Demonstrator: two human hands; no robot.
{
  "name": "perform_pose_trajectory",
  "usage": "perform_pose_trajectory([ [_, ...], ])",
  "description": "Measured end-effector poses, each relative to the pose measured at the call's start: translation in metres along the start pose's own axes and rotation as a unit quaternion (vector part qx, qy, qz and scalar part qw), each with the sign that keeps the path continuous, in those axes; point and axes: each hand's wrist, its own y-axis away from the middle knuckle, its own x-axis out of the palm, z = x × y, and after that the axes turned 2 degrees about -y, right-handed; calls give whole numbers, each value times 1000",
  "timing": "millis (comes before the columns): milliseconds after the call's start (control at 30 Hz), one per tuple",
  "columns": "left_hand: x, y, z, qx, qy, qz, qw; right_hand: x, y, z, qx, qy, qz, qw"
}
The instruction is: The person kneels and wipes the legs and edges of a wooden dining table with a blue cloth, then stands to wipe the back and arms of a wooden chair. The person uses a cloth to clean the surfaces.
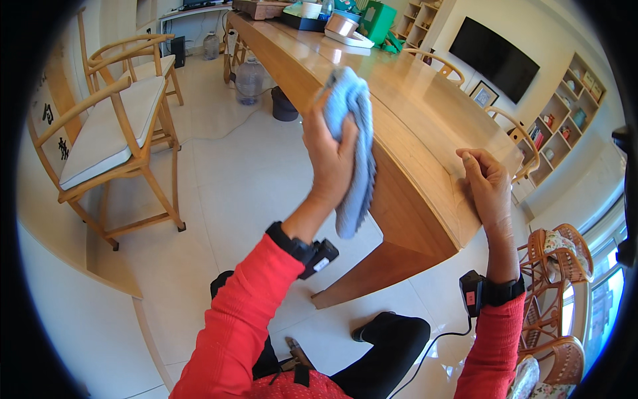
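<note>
My left hand (329, 149) grips a folded light-blue cloth (355, 184) at the near long edge of a wooden table (423, 114). The cloth's lower part hangs down in front of the table's side. Near the table's corner, my right hand (487, 184) has its fingers curled, with nothing visible in them. It is over the tabletop's end; whether it touches the wood I cannot tell.
A wooden armchair (109, 134) with a white cushion stands at left. A large plastic bottle (249, 80) and a dark bin (285, 104) are on the floor. A green box (377, 22) and containers occupy the table's far end. Rattan chairs (553, 259) stand at right.
</note>
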Motion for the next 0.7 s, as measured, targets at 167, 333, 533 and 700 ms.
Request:
perform_pose_trajectory([
  [167,4,-16,7,-84,2,-20,996,0,0,2,26,-29,4,999],
  [333,-1,33,-31,-22,6,37,999,0,2,4,19,-35,-6,999],
  [533,-17,119,-101,21,9,202,979,-2,2,-2,3,-8,-4,1000],
  [700,-21,138,-123,159,-47,175,970,-1,1,-5,4,20,-11,1000],
])
